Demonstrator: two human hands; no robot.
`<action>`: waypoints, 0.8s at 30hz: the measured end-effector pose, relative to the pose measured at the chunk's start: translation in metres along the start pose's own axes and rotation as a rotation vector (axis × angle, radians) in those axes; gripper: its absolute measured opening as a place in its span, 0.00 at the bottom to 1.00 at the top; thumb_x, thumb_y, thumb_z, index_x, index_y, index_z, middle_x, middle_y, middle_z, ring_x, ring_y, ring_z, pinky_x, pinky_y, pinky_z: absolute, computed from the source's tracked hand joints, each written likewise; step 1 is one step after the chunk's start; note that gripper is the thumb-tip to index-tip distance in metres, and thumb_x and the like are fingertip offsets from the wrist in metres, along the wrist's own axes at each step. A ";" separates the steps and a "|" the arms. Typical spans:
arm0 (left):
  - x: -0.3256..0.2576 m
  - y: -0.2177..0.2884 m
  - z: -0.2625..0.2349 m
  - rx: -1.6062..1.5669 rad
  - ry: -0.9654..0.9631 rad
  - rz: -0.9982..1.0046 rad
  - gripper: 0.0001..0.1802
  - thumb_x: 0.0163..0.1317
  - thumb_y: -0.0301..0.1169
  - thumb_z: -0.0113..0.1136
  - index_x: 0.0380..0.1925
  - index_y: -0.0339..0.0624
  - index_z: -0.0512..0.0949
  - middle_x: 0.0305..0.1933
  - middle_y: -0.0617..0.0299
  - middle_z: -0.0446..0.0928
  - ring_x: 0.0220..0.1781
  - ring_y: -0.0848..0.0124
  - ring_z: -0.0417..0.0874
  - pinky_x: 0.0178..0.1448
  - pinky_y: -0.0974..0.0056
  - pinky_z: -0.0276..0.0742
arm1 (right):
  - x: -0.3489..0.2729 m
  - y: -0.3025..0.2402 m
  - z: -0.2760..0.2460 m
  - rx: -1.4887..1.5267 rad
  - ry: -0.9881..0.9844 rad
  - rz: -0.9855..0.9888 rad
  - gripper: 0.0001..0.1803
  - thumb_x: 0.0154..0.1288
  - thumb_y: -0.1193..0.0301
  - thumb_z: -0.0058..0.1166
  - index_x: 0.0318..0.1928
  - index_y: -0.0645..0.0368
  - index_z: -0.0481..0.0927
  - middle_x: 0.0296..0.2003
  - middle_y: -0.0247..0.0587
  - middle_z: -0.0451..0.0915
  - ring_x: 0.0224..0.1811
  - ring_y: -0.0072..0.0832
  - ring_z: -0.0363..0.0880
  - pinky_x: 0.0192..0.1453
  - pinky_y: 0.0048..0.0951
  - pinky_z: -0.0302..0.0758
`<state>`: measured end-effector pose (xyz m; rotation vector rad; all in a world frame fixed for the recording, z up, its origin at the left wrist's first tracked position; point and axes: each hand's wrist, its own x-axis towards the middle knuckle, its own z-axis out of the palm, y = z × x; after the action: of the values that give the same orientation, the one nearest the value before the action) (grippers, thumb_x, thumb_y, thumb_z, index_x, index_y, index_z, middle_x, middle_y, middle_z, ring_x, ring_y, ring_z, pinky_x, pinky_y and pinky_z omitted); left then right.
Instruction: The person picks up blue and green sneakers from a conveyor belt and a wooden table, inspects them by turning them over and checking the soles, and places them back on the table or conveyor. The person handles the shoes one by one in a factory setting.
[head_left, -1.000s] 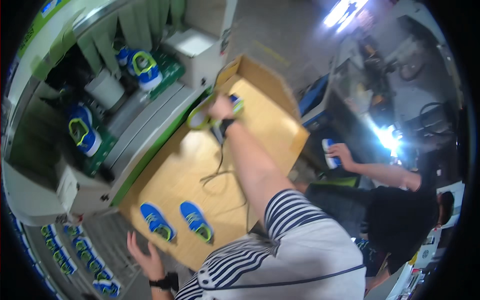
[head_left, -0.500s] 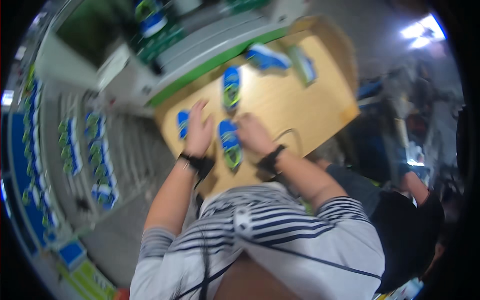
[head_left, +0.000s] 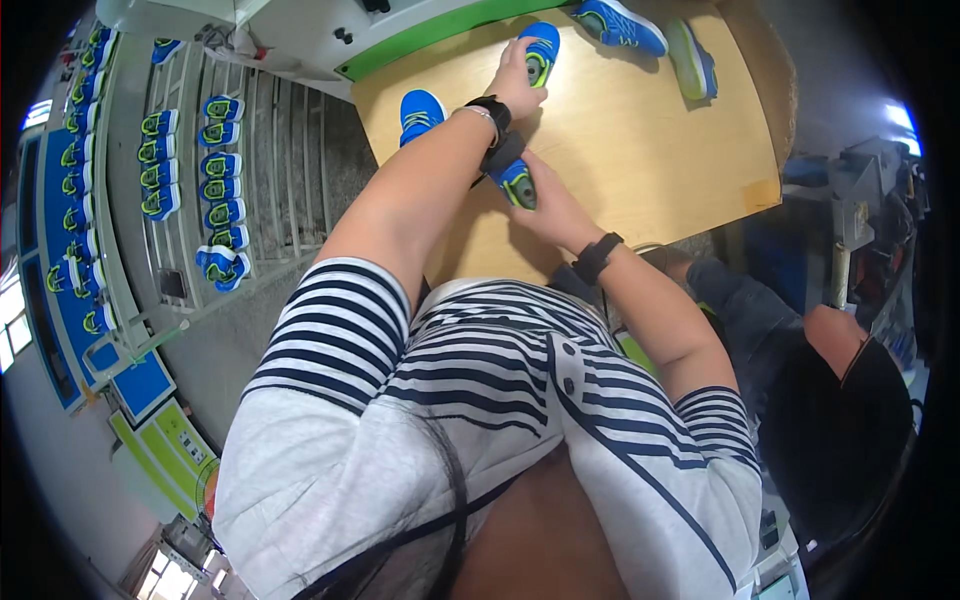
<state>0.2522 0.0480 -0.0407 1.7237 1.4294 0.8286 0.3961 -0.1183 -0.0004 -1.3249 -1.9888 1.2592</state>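
On the light wooden tabletop, my left hand (head_left: 517, 88) reaches forward and closes round the heel end of a blue sneaker (head_left: 541, 52) with lime-green trim. Nearer my body, my right hand (head_left: 552, 203) grips the side of a second blue sneaker (head_left: 517, 184); my left wrist and its black band cover the toe of that one. A third blue sneaker (head_left: 421, 112) lies left of my left forearm, partly hidden by it. At the far right of the table are a blue sneaker (head_left: 625, 30) with a white sole and a sneaker tipped on its side (head_left: 692, 62).
The wooden table (head_left: 640, 170) has a green-edged machine (head_left: 440, 40) along its far side. To the left, racks (head_left: 290, 170) carry rows of several blue sneakers (head_left: 222, 163). Another person in dark clothes (head_left: 830, 430) is close on my right.
My left hand has moved forward and right from beside the left sneaker onto the far one. My right hand stays with the near sneaker. The head view has shifted.
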 end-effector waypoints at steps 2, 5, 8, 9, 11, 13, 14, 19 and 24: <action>-0.005 -0.009 -0.014 -0.112 -0.015 -0.052 0.54 0.44 0.26 0.70 0.72 0.47 0.52 0.69 0.35 0.61 0.71 0.44 0.66 0.75 0.54 0.63 | -0.008 0.005 -0.023 0.117 -0.029 0.015 0.46 0.53 0.68 0.68 0.71 0.63 0.61 0.65 0.61 0.69 0.67 0.54 0.68 0.72 0.45 0.65; -0.031 0.036 -0.061 -0.484 0.049 -0.340 0.51 0.48 0.24 0.70 0.71 0.48 0.52 0.60 0.47 0.71 0.59 0.58 0.76 0.60 0.58 0.76 | -0.025 0.016 -0.039 0.057 0.020 -0.023 0.42 0.54 0.69 0.66 0.70 0.61 0.64 0.62 0.57 0.73 0.65 0.52 0.70 0.70 0.44 0.67; -0.048 0.063 -0.107 -0.486 0.210 -0.229 0.47 0.53 0.19 0.69 0.71 0.44 0.55 0.62 0.54 0.71 0.60 0.65 0.76 0.61 0.60 0.77 | -0.022 0.009 -0.035 -0.079 0.050 -0.052 0.42 0.55 0.66 0.68 0.70 0.59 0.66 0.61 0.56 0.74 0.62 0.53 0.72 0.68 0.44 0.69; -0.049 0.085 -0.120 -0.478 0.290 -0.175 0.48 0.53 0.20 0.69 0.72 0.44 0.54 0.62 0.54 0.69 0.61 0.65 0.74 0.63 0.60 0.75 | -0.020 0.012 -0.031 -0.032 0.072 -0.013 0.41 0.56 0.67 0.68 0.70 0.58 0.66 0.61 0.55 0.74 0.63 0.50 0.72 0.68 0.43 0.69; -0.047 0.134 -0.152 -0.448 0.409 -0.052 0.47 0.55 0.22 0.68 0.73 0.44 0.53 0.65 0.53 0.67 0.63 0.64 0.72 0.66 0.60 0.72 | -0.001 0.004 -0.037 0.152 0.162 0.050 0.40 0.57 0.69 0.68 0.69 0.58 0.66 0.61 0.51 0.74 0.65 0.43 0.72 0.69 0.39 0.69; -0.039 0.168 -0.185 -0.375 0.492 -0.011 0.47 0.56 0.23 0.67 0.73 0.43 0.53 0.65 0.52 0.66 0.64 0.63 0.71 0.68 0.60 0.69 | 0.026 -0.007 -0.063 0.242 0.334 0.026 0.37 0.58 0.72 0.68 0.67 0.58 0.66 0.62 0.44 0.73 0.66 0.34 0.71 0.71 0.36 0.67; -0.034 0.178 -0.197 -0.311 0.530 -0.017 0.47 0.56 0.23 0.67 0.73 0.43 0.53 0.66 0.51 0.65 0.65 0.63 0.70 0.69 0.60 0.68 | 0.044 -0.010 -0.079 0.158 0.450 -0.048 0.37 0.58 0.72 0.69 0.65 0.58 0.66 0.63 0.45 0.72 0.65 0.36 0.71 0.70 0.36 0.67; 0.015 0.151 -0.231 -0.428 0.512 -0.086 0.44 0.52 0.22 0.62 0.71 0.39 0.58 0.66 0.49 0.66 0.67 0.59 0.70 0.71 0.60 0.66 | 0.164 -0.131 -0.183 0.089 0.862 -0.401 0.36 0.60 0.70 0.69 0.65 0.59 0.66 0.58 0.48 0.76 0.60 0.36 0.76 0.64 0.36 0.71; 0.087 0.124 -0.223 0.035 0.773 0.147 0.39 0.55 0.25 0.62 0.69 0.33 0.61 0.67 0.42 0.65 0.71 0.49 0.66 0.75 0.57 0.61 | 0.288 -0.121 -0.240 -0.334 0.962 -0.264 0.34 0.59 0.60 0.67 0.65 0.51 0.70 0.53 0.58 0.78 0.55 0.54 0.78 0.60 0.47 0.75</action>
<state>0.1422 0.1505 0.1832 1.6134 1.8073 1.6822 0.3880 0.2284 0.1865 -1.3712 -1.5817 0.0764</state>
